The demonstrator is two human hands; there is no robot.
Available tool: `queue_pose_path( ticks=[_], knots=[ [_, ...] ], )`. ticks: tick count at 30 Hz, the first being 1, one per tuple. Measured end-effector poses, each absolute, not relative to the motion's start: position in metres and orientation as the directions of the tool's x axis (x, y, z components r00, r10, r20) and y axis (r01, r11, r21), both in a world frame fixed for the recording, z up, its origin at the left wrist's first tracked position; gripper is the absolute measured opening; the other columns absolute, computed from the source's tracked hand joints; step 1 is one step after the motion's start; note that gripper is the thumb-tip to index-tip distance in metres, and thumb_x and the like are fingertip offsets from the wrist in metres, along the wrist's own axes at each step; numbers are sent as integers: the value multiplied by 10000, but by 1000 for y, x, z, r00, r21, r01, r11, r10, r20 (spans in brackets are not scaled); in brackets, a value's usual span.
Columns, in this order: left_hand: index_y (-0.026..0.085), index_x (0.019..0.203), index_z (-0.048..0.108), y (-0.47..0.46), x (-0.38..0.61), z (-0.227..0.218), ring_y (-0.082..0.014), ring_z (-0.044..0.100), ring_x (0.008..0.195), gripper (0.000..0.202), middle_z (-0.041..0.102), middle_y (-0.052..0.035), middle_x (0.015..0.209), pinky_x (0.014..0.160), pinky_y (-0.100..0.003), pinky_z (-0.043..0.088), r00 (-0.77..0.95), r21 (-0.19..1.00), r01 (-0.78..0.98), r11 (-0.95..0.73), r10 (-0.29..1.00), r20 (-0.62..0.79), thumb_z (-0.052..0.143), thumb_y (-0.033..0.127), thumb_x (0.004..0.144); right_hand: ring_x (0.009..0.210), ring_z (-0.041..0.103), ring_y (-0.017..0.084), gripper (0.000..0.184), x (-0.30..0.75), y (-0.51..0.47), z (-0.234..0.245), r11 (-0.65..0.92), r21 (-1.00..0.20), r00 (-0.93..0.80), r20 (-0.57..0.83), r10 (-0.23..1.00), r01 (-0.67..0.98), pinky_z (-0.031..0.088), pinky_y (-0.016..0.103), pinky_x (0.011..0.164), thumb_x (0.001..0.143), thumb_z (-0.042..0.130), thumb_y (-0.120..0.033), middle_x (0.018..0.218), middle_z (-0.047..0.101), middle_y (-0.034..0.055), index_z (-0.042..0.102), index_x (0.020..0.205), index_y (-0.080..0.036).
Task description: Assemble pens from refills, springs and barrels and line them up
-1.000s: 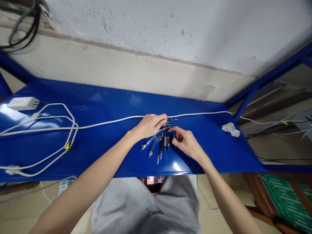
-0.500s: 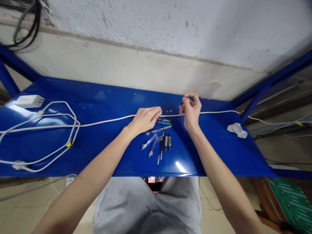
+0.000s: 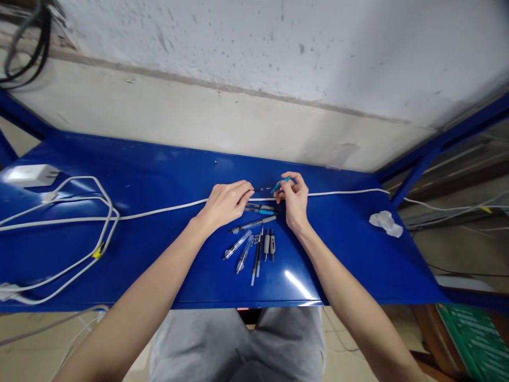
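Note:
My left hand (image 3: pixel 227 204) pinches a thin dark pen refill (image 3: pixel 261 189) whose tip points right. In the fingers of my right hand (image 3: pixel 295 202) is a blue pen grip (image 3: pixel 280 184), angled toward the refill's tip; a small gap seems to separate them. Just below the hands lie a pen with a blue grip (image 3: pixel 267 211) and a clear pen (image 3: pixel 251 225). Nearer me are clear pen barrels (image 3: pixel 237 244), small springs (image 3: pixel 255 240), loose refills (image 3: pixel 255 260) and two grey pen grips (image 3: pixel 269 245).
The blue shelf (image 3: pixel 159 260) backs onto a wall. A white cable (image 3: pixel 167 210) runs across it behind my hands, looped at the left near a white adapter (image 3: pixel 34 175). Crumpled clear plastic (image 3: pixel 385 223) lies at the right. Blue frame posts (image 3: pixel 421 159) stand at the sides.
My right hand has moved left and down, bringing the blue pen grip close to the refill's tip. My left hand still holds the refill. The view has shifted slightly.

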State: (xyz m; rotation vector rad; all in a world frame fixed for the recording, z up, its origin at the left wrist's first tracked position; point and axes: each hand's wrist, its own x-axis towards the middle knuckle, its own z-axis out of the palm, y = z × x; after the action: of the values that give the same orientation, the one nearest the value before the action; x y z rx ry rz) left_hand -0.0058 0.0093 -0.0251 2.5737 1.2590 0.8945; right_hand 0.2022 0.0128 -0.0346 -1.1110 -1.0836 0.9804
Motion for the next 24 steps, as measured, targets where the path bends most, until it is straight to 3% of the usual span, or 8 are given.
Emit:
queue_pose_path(
  ticks=[6, 9, 12, 14, 17, 19, 24],
  knots=[
    [205, 1006, 680, 12, -9, -26, -171, 695, 779, 239, 738, -4, 927, 622, -302, 387, 403, 351, 736, -578, 792, 459, 462, 273, 1075, 505, 317, 92, 286, 207, 10, -24, 284, -956, 87, 290, 953, 73, 307, 245, 524, 851, 628, -205, 609, 366, -122, 532, 1116, -256],
    [202, 1007, 689, 14, -11, -26, -176, 696, 827, 252, 722, -16, 944, 648, -296, 416, 396, 365, 725, -583, 788, 472, 460, 279, 1080, 546, 311, 96, 282, 214, 12, -22, 370, -915, 36, 380, 924, 160, 317, 256, 582, 842, 674, -173, 626, 343, -117, 558, 1089, -244],
    [190, 1018, 700, 17, -13, -27, -175, 677, 851, 268, 695, -33, 952, 699, -292, 460, 411, 374, 690, -620, 760, 503, 457, 280, 1085, 583, 358, 106, 132, 219, 14, -24, 400, -881, -1, 413, 911, 255, 359, 274, 625, 874, 692, -212, 653, 394, -86, 635, 993, -218],
    [178, 1027, 707, 19, -13, -28, -181, 663, 881, 271, 683, -47, 968, 754, -298, 488, 421, 367, 668, -647, 736, 531, 462, 278, 1085, 634, 411, 125, 73, 220, 14, -25, 444, -809, -46, 464, 885, 384, 392, 289, 653, 918, 686, -254, 710, 429, -49, 694, 973, -207],
    [168, 1023, 717, 23, -15, -30, -197, 641, 907, 273, 675, -61, 965, 800, -321, 505, 429, 332, 665, -669, 706, 564, 474, 277, 1081, 874, 543, 194, 158, 221, 12, -25, 539, -614, -156, 565, 811, 577, 475, 345, 800, 1001, 617, -310, 929, 527, 45, 725, 1063, -213],
    [168, 1011, 725, 25, -15, -31, -205, 626, 895, 272, 675, -62, 948, 794, -338, 504, 427, 297, 683, -667, 695, 578, 483, 274, 1076, 1025, 558, 237, 214, 222, 11, -24, 569, -498, -255, 564, 786, 654, 477, 393, 901, 1053, 530, -310, 1074, 579, 97, 706, 1135, -221],
    [169, 978, 738, 26, -16, -33, -210, 608, 855, 260, 684, -58, 930, 777, -364, 499, 408, 246, 720, -649, 682, 607, 510, 263, 1063, 993, 545, 268, 268, 221, 13, -24, 545, -330, -341, 509, 791, 771, 425, 411, 865, 1085, 445, -264, 1015, 685, 92, 700, 1157, -221]
  ],
)
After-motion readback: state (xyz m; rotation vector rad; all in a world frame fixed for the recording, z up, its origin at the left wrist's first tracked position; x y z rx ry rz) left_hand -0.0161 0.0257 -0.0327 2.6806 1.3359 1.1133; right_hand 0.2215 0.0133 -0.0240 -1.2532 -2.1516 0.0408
